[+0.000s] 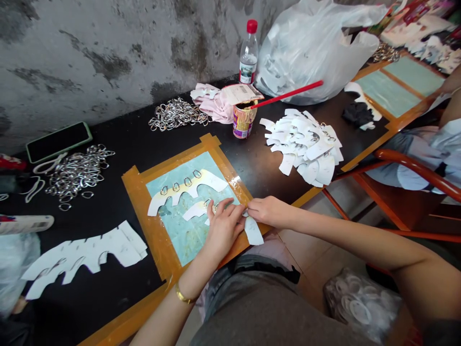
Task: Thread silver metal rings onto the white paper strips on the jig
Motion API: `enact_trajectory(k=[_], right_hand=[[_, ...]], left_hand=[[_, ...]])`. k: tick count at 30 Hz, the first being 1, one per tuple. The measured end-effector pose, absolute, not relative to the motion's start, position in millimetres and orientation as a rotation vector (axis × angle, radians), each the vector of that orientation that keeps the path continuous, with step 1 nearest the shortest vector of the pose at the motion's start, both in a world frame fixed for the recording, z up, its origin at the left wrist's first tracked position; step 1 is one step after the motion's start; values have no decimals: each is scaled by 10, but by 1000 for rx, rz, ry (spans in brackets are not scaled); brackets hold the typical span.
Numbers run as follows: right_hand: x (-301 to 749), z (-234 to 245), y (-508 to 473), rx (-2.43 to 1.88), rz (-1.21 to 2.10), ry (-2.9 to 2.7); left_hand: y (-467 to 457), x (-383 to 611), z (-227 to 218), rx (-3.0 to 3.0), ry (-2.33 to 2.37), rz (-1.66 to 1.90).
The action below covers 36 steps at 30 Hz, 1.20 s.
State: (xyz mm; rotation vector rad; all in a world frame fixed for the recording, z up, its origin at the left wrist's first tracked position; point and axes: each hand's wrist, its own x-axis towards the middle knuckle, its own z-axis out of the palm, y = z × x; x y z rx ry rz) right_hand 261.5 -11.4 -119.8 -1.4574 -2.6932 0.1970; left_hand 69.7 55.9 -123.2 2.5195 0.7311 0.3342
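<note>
Between my hands lies a white cut-out strip [254, 232] with scalloped tabs; metal rings stand at its upper edge. My left hand [224, 229] rests across the strip's middle, its thumb and forefinger closed at the strip's right part. At that same spot my right hand [269, 211] has its fingertips pinched together on the strip; whatever small part they grip is hidden. Just above, a second white strip [201, 181] with several metal rings lies on the blue-green work sheet [176, 235], which brown tape [142, 204] frames.
Stacked white strips [90, 252] lie at left. Two heaps of metal rings [77, 173] [176, 114] sit along the back, near a phone [59, 142]. A snack cup [244, 120], bottle [248, 55], plastic bag [313, 53] and piled strips [306, 144] stand right. Another person's leg [425, 158] shows far right.
</note>
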Motion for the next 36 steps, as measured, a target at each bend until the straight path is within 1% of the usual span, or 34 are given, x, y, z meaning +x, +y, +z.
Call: enact_trajectory(k=[6,11,14,16,19,23,27,31,36], right_hand=[[2530,-1154,-99,-1703,426,-2585],[2626,-1102,-138,-1647,635,-2483],[2709,-1086,-152,-1587,859,-2188],[2710,-1087,-152,-1625,923,-1924],[2605,-1114,-154,-1703,912,-1682],[2443,-1161,-166,-1840,891,-1574],[2422,-1147,-153,-1966,940,-1582],[2435,-1097,-116,-2096,920,-1626],[2367,-1084,-152,-2102,868,-1641]], left_hand=[[495,668,-1223,2676,746,421],[427,682,-1207,2814,751,369],[414,684,-1212,2850,728,345],[412,682,-1216,2865,719,329],[406,673,-1222,2878,718,320],[394,664,-1240,2876,717,343],[396,675,-1260,2855,719,380],[395,684,-1255,2834,724,398],[388,694,-1230,2802,738,397]])
